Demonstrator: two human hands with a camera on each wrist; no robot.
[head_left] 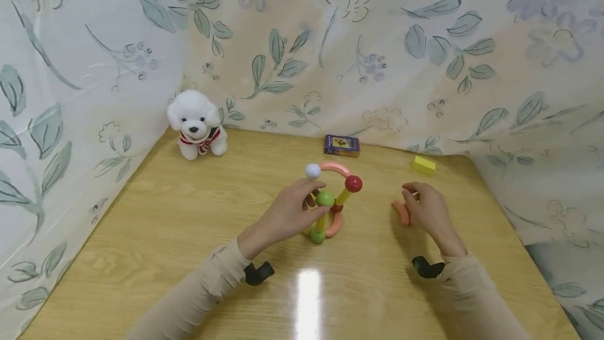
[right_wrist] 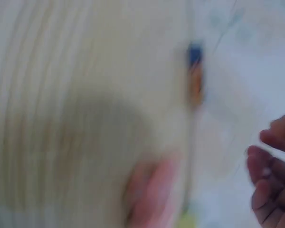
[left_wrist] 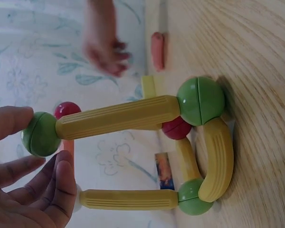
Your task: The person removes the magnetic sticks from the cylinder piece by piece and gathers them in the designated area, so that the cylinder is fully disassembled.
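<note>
A toy frame of yellow rods, pink curved pieces and coloured balls (head_left: pixel 330 203) stands upright at the table's middle. My left hand (head_left: pixel 309 201) holds the green ball (left_wrist: pixel 40 134) at the top end of a yellow rod (left_wrist: pixel 118 117), thumb on one side and fingers (left_wrist: pixel 61 175) on the other. A white ball (head_left: pixel 312 171) and a red ball (head_left: pixel 353 183) cap the pink arch. My right hand (head_left: pixel 411 198) hovers with loosely curled fingers just above a loose pink curved piece (head_left: pixel 402 213) on the table, not touching it. The right wrist view is blurred.
A white plush dog (head_left: pixel 197 125) sits at the back left corner. A small card box (head_left: pixel 342 145) and a yellow block (head_left: pixel 423 165) lie near the back. Floral cloth (head_left: pixel 71 93) walls in the wooden table (head_left: pixel 165 224) on three sides.
</note>
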